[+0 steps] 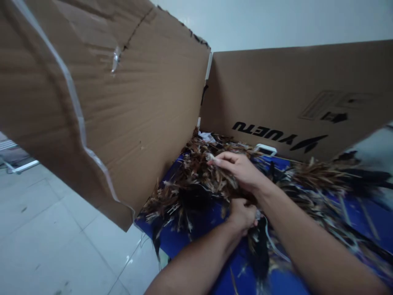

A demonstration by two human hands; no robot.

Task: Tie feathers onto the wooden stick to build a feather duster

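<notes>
Low in the middle, my left hand [241, 215] is closed, its fingers wrapped around a bunch of feathers [259, 248] whose dark ends hang below it. A pale string [272, 239] trails down and right from beside that fist. Just above, my right hand [235, 166] has thumb and index finger pinched on a small pale feather [210, 157], though blur softens its shape. Both hands are over a heap of brown and black feathers [199, 172] spread on a blue surface [196, 223].
A tall cardboard panel [147, 102] stands on the left, meeting a second panel with black print [294, 86] at the back. Near the back lie a white-framed object [266, 149] and white scrap [206, 137]. More feathers [322, 174] cover the right side. Tiled floor [61, 229] shows lower left.
</notes>
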